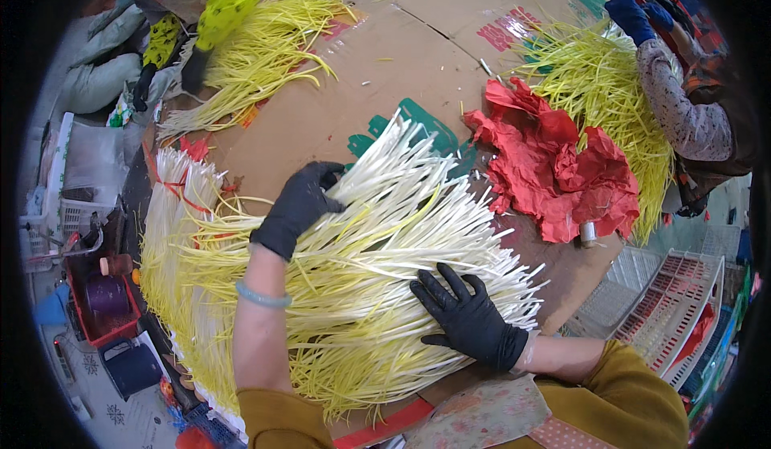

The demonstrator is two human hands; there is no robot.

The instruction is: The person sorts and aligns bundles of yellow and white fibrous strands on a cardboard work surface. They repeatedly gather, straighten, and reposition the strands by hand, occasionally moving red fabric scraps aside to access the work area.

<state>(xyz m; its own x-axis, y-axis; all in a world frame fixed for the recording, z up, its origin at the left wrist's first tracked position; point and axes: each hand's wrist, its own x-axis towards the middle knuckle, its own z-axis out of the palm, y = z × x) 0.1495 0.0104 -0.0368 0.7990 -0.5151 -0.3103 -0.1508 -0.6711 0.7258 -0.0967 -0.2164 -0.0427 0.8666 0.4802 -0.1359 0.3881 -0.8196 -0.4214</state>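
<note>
A broad heap of blanched yellow chives (373, 268), white stems pointing up and right, spreads over the cardboard-covered table before me. My left hand (301, 202), in a black glove, curls around white stems at the heap's upper left edge; its fingertips are partly hidden. My right hand (464, 316), also black-gloved, lies palm down with fingers spread on the heap's right part, gripping nothing. Left of my left hand, a chive bundle (181, 190) is tied with red string.
Crumpled red paper (554, 160) lies right of the heap, beside a small white spool (588, 234). Across the table are two more chive piles (265, 45) (602, 99), with a co-worker at each. Plastic crates (668, 298) stand at right; a red basket (102, 298) is at left.
</note>
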